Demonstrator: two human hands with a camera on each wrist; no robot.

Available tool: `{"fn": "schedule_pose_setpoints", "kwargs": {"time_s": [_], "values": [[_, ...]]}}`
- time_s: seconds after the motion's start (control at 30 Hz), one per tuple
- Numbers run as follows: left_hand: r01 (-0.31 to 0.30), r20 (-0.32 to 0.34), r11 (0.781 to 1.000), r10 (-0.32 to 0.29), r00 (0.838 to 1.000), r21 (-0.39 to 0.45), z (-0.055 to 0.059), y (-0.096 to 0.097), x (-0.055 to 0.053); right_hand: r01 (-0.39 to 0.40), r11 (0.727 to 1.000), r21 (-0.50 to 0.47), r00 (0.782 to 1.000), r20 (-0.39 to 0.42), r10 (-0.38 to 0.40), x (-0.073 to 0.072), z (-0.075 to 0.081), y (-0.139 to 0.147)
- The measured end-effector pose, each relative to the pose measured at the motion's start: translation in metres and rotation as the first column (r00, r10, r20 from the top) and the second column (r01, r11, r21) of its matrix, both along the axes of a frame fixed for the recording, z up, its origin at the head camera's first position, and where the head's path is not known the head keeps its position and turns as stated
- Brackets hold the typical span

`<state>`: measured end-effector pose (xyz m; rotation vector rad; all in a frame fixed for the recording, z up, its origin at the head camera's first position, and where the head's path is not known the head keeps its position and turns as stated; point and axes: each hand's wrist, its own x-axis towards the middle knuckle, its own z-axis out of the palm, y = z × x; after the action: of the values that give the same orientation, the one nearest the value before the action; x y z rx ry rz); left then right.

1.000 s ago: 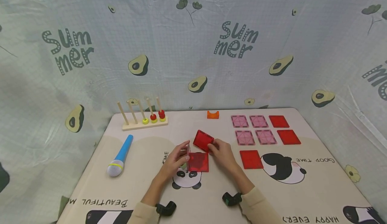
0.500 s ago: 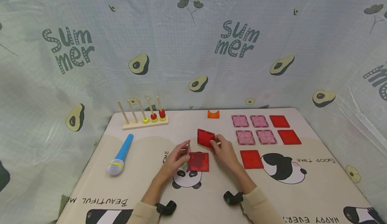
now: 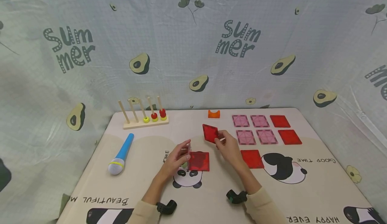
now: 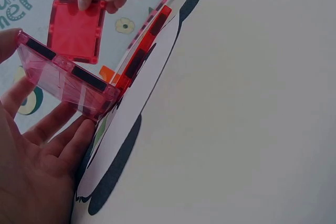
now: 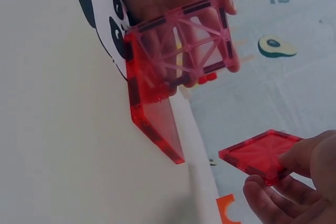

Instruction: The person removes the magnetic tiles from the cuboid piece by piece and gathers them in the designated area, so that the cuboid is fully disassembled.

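My left hand [image 3: 174, 158] holds a clear pink square magnetic tile [image 4: 65, 80] on edge, its thumb on the top rim and its fingers against the outer face. The pink tile stands along the left side of a red magnetic tile [image 3: 200, 161] lying flat on the table. Raised beyond that flat tile and to its right, another red magnetic tile [image 3: 210, 133] hangs tilted, pinched at its right corner between thumb and fingers of my right hand [image 3: 228, 147]. In the right wrist view this raised tile [image 5: 260, 156] is apart from the standing pair.
To the right lie several pink tiles [image 3: 245, 137] and red tiles [image 3: 289, 137] in rows, with one red tile [image 3: 252, 159] nearer. An orange block [image 3: 213, 114] sits at the back. On the left are a peg counting stand [image 3: 145, 125] and a blue toy microphone [image 3: 122, 153].
My right hand has lifted the red tile away from the flat one, moving it back and to the right while tilting it. The left hand and pink tile have stayed put.
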<state>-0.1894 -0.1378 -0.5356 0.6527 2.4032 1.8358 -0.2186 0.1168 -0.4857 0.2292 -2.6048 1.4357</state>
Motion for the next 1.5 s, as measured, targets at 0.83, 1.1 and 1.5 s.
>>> {"fn": "schedule_pose_setpoints", "kwargs": {"time_s": [0.83,1.1,1.5], "values": [[0.017,-0.027,1.0,-0.016,1.0,0.008,0.006,0.004,0.005,0.168,0.986,0.016,0.97,-0.182,-0.163,0.022,0.022,0.058],[0.008,-0.029,0.999,-0.007,1.0,0.031,0.003,0.001,0.002,0.224,0.974,0.023,0.939,-0.272,-0.209,0.027,0.031,0.091],[-0.006,-0.021,1.0,0.006,1.0,-0.001,0.003,0.002,0.002,0.403,0.914,0.053,0.894,-0.238,-0.381,0.039,0.028,0.138]]}}
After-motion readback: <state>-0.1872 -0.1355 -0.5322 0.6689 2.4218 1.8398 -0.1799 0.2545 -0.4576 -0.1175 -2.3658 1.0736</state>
